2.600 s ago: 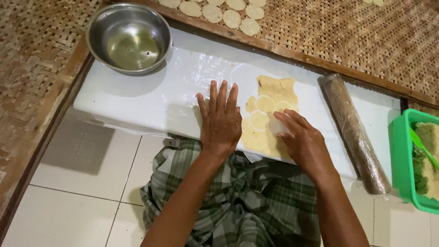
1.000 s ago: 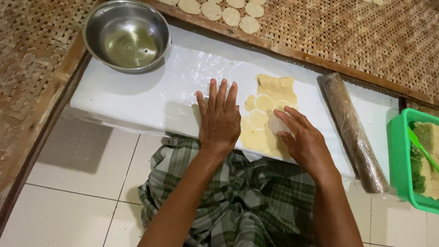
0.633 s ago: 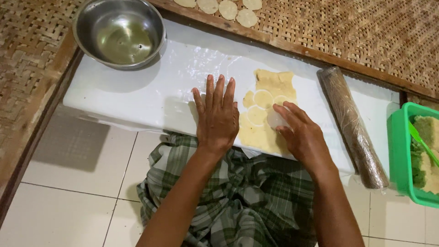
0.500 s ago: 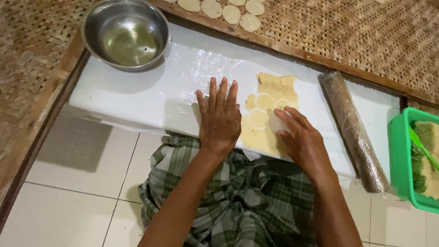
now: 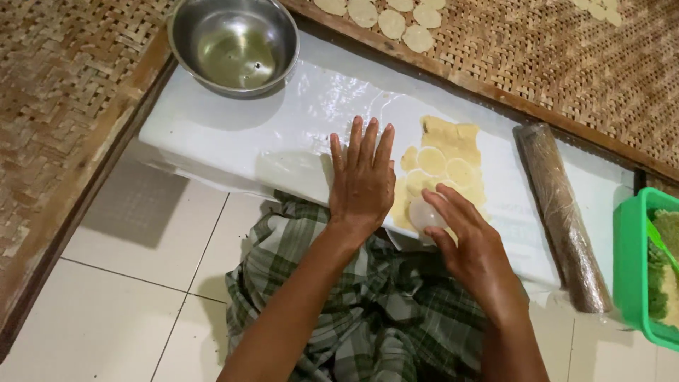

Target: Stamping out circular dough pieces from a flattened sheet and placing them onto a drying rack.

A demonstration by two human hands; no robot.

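A white plastic-covered board (image 5: 233, 138) runs across the middle of the frame, with a steel bowl (image 5: 233, 44) at the upper left and a wrapped rolling pin (image 5: 562, 216) at the right, beside a green tub (image 5: 633, 276) cut off by the frame edge. The flat sheet of dough (image 5: 445, 166), marked with cut circles, lies at centre right, its near edge hidden by the hands. The left hand (image 5: 362, 180) presses flat, fingers spread and released, just left of the dough, while the right hand (image 5: 470, 244) curls around a small round cutter (image 5: 424, 213), largely hidden under its fingers

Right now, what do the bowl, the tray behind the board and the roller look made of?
Bowl: polished metal, likely steel; mirror glare, thin rolled rim. Tray: woven plant strips, probably bamboo, matte brown, in a wooden frame. Roller: brown cylinder wrapped in clear plastic film, judging by crinkly shine; core unclear. Right hand presses a translucent round cutter, plastic or glass, into pale dough.
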